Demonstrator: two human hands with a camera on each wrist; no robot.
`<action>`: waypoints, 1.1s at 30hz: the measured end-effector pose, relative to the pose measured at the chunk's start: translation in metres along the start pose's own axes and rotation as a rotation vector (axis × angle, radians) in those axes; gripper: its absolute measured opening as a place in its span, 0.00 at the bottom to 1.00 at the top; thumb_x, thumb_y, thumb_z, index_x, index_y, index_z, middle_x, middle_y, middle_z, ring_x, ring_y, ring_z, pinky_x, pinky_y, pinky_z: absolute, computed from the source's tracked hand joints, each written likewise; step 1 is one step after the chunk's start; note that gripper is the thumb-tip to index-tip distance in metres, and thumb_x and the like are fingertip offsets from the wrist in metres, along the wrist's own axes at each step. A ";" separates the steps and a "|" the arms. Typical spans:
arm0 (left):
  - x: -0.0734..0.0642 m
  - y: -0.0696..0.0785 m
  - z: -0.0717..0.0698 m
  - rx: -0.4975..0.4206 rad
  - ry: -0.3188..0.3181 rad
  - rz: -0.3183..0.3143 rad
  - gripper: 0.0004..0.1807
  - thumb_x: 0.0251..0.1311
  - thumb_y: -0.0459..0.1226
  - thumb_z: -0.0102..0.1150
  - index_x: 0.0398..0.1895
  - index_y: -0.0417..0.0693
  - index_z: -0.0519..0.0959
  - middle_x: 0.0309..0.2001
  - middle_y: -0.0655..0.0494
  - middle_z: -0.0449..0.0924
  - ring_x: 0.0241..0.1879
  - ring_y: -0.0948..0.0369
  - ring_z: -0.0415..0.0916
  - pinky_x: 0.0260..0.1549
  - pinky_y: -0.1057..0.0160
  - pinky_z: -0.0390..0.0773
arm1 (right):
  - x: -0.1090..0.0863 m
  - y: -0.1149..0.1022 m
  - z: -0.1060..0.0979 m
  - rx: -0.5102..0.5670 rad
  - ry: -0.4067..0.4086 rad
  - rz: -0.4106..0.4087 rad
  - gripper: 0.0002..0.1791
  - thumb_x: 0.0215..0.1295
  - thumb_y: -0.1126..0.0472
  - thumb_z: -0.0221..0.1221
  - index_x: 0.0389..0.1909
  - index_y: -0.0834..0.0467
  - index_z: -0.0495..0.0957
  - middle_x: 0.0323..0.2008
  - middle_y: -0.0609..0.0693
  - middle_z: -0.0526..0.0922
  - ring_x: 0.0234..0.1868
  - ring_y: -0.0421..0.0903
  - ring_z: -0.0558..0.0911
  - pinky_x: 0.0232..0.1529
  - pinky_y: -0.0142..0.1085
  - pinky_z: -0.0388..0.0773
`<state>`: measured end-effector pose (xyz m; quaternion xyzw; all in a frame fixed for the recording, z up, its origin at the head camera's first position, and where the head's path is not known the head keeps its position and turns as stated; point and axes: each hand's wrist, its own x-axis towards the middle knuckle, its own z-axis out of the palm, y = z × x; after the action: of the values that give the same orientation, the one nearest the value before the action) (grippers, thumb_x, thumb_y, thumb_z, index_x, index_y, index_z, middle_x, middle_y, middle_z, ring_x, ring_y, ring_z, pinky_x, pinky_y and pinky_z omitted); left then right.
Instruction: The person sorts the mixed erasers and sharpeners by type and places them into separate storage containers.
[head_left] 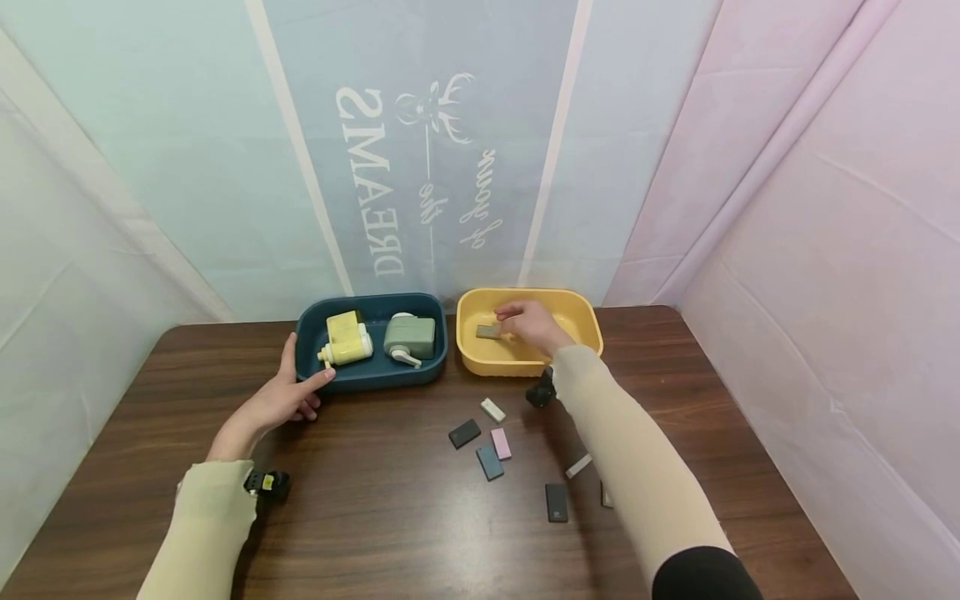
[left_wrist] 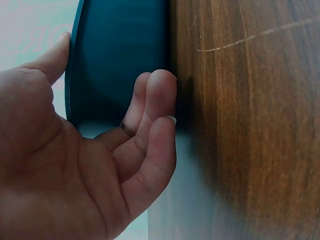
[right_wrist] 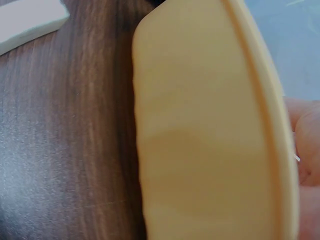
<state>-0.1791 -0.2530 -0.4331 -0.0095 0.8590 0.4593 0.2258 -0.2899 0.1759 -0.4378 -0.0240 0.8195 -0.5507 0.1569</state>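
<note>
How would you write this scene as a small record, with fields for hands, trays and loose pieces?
Left hand: touches the blue tray at its near left corner
Right hand: in the yellow tray, beside a grey-green piece; grip unclear
Blue tray contents: yellow-and-white object, green-and-white object
Loose on table: two black pieces, pink piece, blue piece, two whitish pieces, another piece partly behind the right sleeve

Soft, bright light is filling the head view, the right sleeve (head_left: 637, 467) casting a shadow on the table (head_left: 375, 508). Both wrist views are looking dimmer — pale glare is hazing the wood, and the yellow tub (right_wrist: 210, 125) is appearing soft-focused.
</note>
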 end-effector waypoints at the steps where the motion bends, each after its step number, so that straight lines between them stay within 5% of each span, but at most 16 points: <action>1: 0.001 -0.001 0.000 0.000 0.001 -0.002 0.56 0.74 0.54 0.48 0.72 0.54 0.10 0.32 0.39 0.79 0.30 0.48 0.82 0.33 0.53 0.77 | 0.000 0.000 -0.001 0.006 0.001 -0.006 0.23 0.62 0.73 0.61 0.60 0.67 0.77 0.55 0.61 0.80 0.50 0.52 0.80 0.51 0.43 0.77; 18: 0.000 -0.002 0.003 -0.073 0.008 0.029 0.59 0.71 0.57 0.51 0.71 0.64 0.08 0.27 0.46 0.82 0.28 0.50 0.83 0.33 0.54 0.78 | -0.019 -0.020 -0.002 0.026 0.004 -0.130 0.22 0.67 0.69 0.61 0.61 0.69 0.75 0.58 0.64 0.79 0.56 0.55 0.80 0.58 0.44 0.73; 33: 0.006 -0.012 0.005 -0.064 0.012 0.028 0.58 0.72 0.57 0.49 0.71 0.63 0.08 0.29 0.47 0.83 0.29 0.51 0.84 0.34 0.54 0.78 | -0.060 -0.037 0.006 0.031 -0.024 -0.255 0.18 0.66 0.67 0.64 0.56 0.63 0.80 0.55 0.63 0.80 0.53 0.50 0.81 0.56 0.44 0.75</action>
<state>-0.1804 -0.2548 -0.4471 -0.0073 0.8453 0.4897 0.2135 -0.2358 0.1689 -0.3919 -0.1323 0.7993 -0.5783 0.0959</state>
